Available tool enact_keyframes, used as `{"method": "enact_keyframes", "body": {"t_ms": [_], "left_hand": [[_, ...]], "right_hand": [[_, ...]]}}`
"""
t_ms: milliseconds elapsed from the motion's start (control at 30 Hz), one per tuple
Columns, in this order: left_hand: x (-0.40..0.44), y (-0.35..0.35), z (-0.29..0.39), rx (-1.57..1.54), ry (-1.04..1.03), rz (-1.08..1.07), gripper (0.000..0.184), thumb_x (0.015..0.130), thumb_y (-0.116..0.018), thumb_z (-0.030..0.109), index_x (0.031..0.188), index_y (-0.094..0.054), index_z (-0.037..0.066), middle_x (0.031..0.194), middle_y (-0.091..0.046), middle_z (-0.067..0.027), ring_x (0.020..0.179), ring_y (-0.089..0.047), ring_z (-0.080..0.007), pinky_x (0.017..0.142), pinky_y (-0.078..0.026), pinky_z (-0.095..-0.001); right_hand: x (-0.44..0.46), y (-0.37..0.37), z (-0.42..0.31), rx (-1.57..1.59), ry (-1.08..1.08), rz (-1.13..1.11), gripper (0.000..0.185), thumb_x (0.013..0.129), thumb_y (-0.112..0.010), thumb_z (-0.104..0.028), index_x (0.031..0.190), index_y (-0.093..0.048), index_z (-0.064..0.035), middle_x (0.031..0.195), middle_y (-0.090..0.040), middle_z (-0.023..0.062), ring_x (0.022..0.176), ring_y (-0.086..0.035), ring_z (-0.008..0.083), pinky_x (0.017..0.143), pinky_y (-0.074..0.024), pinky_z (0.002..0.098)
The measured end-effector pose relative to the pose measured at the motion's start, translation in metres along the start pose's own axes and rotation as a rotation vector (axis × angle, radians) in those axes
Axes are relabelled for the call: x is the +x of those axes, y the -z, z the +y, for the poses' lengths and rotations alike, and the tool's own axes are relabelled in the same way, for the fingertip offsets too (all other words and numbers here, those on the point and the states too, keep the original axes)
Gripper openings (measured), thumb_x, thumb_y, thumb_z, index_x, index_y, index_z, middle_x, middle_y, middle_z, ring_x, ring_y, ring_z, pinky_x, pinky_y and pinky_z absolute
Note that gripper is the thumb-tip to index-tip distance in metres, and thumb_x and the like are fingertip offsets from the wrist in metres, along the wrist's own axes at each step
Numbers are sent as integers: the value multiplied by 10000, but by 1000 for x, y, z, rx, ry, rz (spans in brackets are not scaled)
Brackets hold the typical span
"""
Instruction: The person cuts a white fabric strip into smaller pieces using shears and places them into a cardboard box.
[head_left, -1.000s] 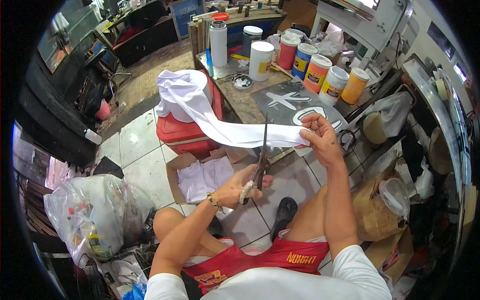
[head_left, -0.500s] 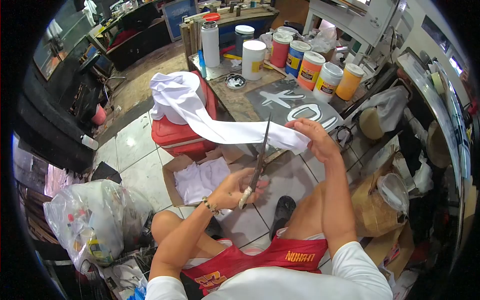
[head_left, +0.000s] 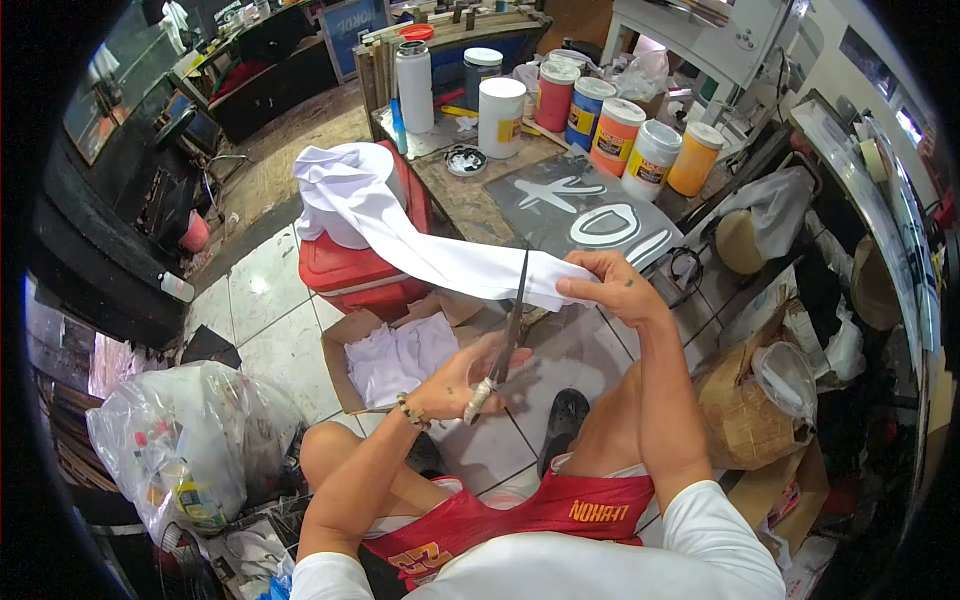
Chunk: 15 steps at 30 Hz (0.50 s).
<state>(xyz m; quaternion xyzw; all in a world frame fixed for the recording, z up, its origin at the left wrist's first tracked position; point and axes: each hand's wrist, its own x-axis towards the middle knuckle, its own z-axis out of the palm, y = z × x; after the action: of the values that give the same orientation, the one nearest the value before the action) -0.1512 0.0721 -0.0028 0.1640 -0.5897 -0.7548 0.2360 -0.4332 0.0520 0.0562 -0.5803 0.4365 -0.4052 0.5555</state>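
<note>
My left hand (head_left: 452,387) grips scissors (head_left: 513,322) across the white fabric strip (head_left: 440,260), which runs from atop the red cooler (head_left: 328,268), far left, to my right hand (head_left: 618,288), pinching its right end. Seemingly the cutting step; snipping calls for tautness.

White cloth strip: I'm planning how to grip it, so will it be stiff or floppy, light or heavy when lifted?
The white cloth strip is probably floppy, as it sags between the red box and the right hand. Its held end is likely light, since a thumb-and-finger pinch seems to support it.
</note>
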Motion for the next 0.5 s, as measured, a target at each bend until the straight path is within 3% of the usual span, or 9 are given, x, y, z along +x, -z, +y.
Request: {"method": "enact_keyframes", "body": {"t_ms": [100, 200, 233, 267, 367, 500], "left_hand": [[0, -2, 2, -37, 2, -11, 863, 749, -780, 147, 1452, -299, 8, 1448, -439, -165, 1371, -404, -207, 1025, -438, -310], [-1, -2, -2, -34, -37, 28, 809, 759, -773, 109, 1435, -336, 28, 1400, -492, -178, 1291, -495, -223, 957, -488, -300], [0, 2, -6, -130, 68, 38, 788, 759, -778, 89, 1423, -357, 37, 1370, -519, -184, 1232, -539, -231, 907, -511, -294], [0, 4, -8, -226, 173, 48, 769, 758, -784, 69, 1411, -377, 46, 1341, -547, -189, 1174, -583, -238, 858, -534, -288], [-2, 2, -4, -77, 126, 38, 750, 751, -799, 56, 1390, -407, 54, 1296, -583, -194, 1076, -631, -246, 776, -555, -276], [-1, -2, -5, -114, 185, 21, 777, 752, -810, 79, 1407, -391, 69, 1318, -572, -183, 1112, -618, -241, 828, -542, -284]], "right_hand": [[1, -1, 2, 11, 33, -31, 263, 841, -755, -255, 974, -701, -34, 813, -607, -45, 733, -508, 36, 635, -376, 212], [1, -5, -2, 16, 57, -26, 289, 846, -739, -235, 1041, -680, -29, 892, -618, -20, 765, -534, 50, 688, -415, 217], [3, -7, -1, 16, 58, -25, 289, 846, -739, -235, 1041, -680, -29, 892, -618, -20, 765, -534, 50, 688, -415, 217], [4, -10, 0, 68, 125, 3, 337, 840, -737, -238, 1095, -663, -30, 948, -623, -5, 799, -554, 65, 731, -434, 225], [4, -11, -1, 185, 158, 26, 459, 826, -729, -244, 1213, -616, -25, 1063, -627, 29, 891, -586, 94, 824, -459, 243], [3, -15, -7, 372, 91, -99, 640, 800, -714, -223, 1366, -515, 0, 1190, -624, 62, 1023, -597, 118, 916, -460, 263]]}}
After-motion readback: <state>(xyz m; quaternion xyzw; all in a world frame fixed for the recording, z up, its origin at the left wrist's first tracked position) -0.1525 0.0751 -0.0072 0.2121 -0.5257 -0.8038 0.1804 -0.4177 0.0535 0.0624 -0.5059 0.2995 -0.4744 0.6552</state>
